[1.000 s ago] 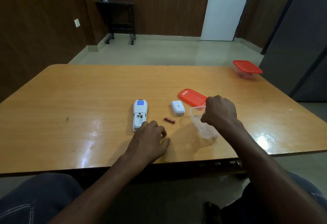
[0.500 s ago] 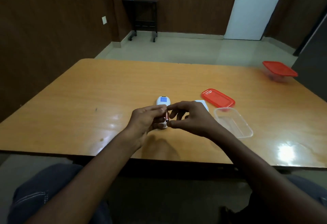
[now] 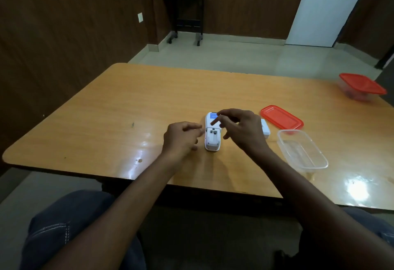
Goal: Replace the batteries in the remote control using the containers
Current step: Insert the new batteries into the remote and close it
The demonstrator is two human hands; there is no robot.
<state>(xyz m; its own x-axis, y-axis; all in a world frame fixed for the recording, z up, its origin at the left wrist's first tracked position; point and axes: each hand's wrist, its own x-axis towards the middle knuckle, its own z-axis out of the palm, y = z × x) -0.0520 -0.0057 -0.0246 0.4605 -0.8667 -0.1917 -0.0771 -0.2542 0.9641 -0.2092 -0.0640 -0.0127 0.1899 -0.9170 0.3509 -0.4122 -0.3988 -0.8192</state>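
The white remote (image 3: 211, 142) lies back-up on the table, its battery compartment open and facing me. My right hand (image 3: 241, 130) hovers over the remote's upper half with fingers spread, forefinger pointing down at it. To the left of the remote is my left hand (image 3: 181, 136), fingers curled and thumb against forefinger; whether it holds anything is hidden. No battery shows. The white battery cover (image 3: 265, 128) peeks out behind my right hand. A clear open container (image 3: 302, 152) stands to the right, its red lid (image 3: 281, 117) flat beside it.
A second clear container with a red lid on it (image 3: 361, 85) stands at the table's far right corner. The wooden table (image 3: 128, 103) has its near edge just above my knees. A dark side table (image 3: 184, 14) stands against the far wall.
A second ago a red battery lay on the table; half a second ago both hands held it at the remote. Now the remote lies flat, both hands are off it, and the battery is out of sight.
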